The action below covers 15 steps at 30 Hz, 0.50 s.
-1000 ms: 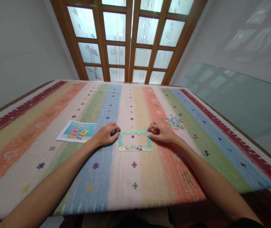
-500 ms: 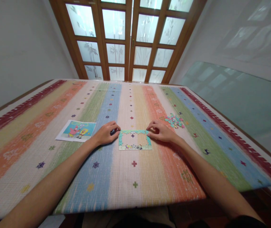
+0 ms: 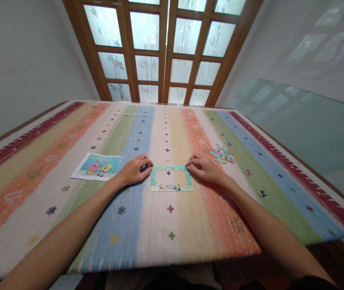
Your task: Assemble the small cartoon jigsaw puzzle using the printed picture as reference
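A rectangular jigsaw puzzle border (image 3: 172, 188), joined from pieces and hollow in the middle, lies flat on the striped tablecloth in front of me. My left hand (image 3: 137, 168) is closed, its thumb and forefinger at the border's upper left corner. Opposite it, my right hand (image 3: 203, 167) has its fingers pinched together at the upper right corner. The tablecloth shows through the border's centre. A heap of loose puzzle pieces (image 3: 221, 154) sits just beyond my right hand. To the left of my left hand lies a printed reference picture (image 3: 97, 166) of cartoon characters.
The striped tablecloth (image 3: 172, 133) covers a wide table, with its near edge close to my body. Behind the table stands a wooden door with frosted glass panes (image 3: 146, 66). Walls rise on both sides.
My right hand's fingers have drawn closer together at the upper right corner and shifted very slightly. My left hand and the puzzle border have hardly moved.
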Motion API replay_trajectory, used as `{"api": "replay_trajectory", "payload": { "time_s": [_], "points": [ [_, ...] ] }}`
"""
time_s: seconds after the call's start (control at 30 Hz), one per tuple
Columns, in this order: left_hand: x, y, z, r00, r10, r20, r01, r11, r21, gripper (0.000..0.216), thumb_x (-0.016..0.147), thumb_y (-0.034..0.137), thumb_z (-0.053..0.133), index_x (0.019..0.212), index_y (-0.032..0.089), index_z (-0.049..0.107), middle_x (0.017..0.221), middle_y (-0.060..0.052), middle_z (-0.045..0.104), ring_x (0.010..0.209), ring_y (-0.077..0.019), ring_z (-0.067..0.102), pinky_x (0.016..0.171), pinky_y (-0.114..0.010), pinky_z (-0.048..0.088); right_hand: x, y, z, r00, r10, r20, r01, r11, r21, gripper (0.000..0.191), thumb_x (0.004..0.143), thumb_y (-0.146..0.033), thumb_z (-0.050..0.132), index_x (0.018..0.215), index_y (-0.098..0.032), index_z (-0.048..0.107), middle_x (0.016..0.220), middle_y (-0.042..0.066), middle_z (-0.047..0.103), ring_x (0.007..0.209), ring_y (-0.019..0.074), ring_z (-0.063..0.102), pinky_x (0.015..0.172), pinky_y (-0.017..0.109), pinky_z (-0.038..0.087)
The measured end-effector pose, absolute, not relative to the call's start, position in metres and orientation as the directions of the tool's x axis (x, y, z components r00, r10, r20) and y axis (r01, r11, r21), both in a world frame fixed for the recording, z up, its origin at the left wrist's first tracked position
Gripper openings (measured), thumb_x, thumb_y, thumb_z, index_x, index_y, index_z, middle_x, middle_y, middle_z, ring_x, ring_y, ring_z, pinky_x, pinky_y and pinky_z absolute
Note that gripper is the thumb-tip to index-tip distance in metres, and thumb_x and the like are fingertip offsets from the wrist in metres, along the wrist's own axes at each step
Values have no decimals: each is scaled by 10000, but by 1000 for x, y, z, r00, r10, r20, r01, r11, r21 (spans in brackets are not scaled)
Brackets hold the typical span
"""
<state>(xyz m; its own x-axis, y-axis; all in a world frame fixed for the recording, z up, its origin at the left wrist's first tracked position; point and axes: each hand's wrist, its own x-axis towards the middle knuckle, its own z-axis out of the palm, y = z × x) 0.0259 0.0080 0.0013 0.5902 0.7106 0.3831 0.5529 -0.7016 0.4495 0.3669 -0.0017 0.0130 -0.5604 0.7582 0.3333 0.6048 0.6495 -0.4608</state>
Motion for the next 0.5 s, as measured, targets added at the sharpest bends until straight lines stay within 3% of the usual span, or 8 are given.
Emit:
{"api": "replay_trajectory", "payload": {
  "time_s": [0.5],
  "points": [
    [26,7,3,590,710,384,550,-702,453,159,928,258,526,918,182,665,838,-33,600,700,-153,547,702,-302,466,360,0,4,-399,865,305,646,501,-575,120,864,-272,658,805,-195,728,816,50,656,793,200,597,758,340,462]
  ]
}}
